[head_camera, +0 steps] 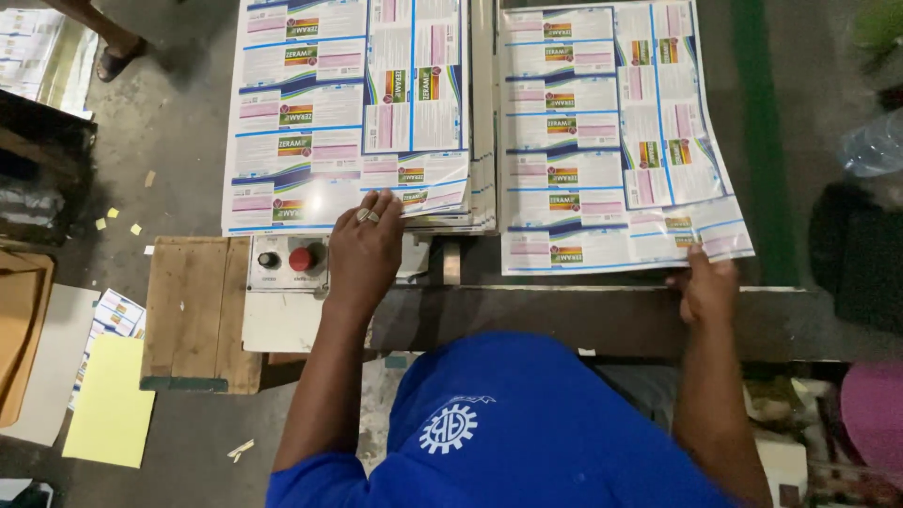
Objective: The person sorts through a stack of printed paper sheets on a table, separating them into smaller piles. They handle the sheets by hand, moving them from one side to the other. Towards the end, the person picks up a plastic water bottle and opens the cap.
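Observation:
Two lots of glossy printed sheets lie side by side on a dark work table [564, 315]. My left hand [365, 252], with rings on two fingers, rests palm down on the near edge of the left stack of sheets [348, 113]. My right hand [705, 287] pinches the near right corner of the right printed sheet [611, 141], which curls up slightly there. I wear a blue shirt.
A control box with a red button [301, 259] and a black knob [269, 260] sits by my left hand. A wooden bench [193, 310] stands to the left. Yellow paper [111, 400] and card lie on the floor. Another person's sandalled foot [118, 58] is at the top left.

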